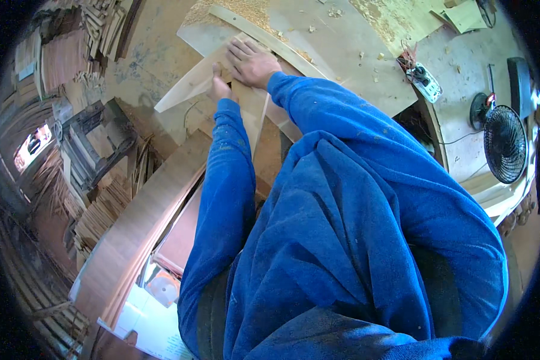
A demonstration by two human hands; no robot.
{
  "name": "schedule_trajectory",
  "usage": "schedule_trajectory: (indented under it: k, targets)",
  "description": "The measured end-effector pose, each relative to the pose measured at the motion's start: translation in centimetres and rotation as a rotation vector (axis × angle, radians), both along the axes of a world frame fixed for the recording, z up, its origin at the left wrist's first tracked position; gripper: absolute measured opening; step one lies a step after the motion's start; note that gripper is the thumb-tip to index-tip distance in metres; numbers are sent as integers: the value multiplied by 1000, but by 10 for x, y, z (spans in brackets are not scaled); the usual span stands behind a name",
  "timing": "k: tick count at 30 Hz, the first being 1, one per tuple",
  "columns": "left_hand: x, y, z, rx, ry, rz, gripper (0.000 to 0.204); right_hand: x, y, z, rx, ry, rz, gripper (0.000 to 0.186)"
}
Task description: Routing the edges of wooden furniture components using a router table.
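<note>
Near the top centre, my right hand (253, 63) lies flat with its fingers stretched out, pressing on thin pale sheets that look like wood veneer (189, 82). Close beside it on the left is my left hand (220, 90), its thumb pointing away from me along the sheet. The left fingers are mostly hidden. Below the hands, a pale strip of the sheet (253, 114) runs toward me between my forearms. Just beyond the right hand, a long straight wooden strip (264, 37) lies slantwise across the work surface.
Wood shavings (246, 12) are heaped at the far edge. To the right are a power strip (425, 83) with plugs and a black fan (505, 144). A long stack of boards (141, 225) stands at my left, with piled wood sheets (64, 59) farther off.
</note>
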State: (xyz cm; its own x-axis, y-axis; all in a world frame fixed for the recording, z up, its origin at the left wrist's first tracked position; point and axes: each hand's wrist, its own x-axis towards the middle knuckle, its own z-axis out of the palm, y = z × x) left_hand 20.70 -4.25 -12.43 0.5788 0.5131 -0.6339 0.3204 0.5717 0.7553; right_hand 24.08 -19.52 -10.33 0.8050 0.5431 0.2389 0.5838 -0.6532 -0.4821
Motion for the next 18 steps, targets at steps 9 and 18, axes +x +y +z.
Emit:
schedule_trajectory:
  k: [9, 18]
  targets:
    - [3, 13, -17, 114, 103, -99, 54, 4, 1, 4, -58, 66, 20, 57]
    - [-3, 75, -67, 230, 90, -115, 56, 5, 16, 13, -28, 43, 38, 58]
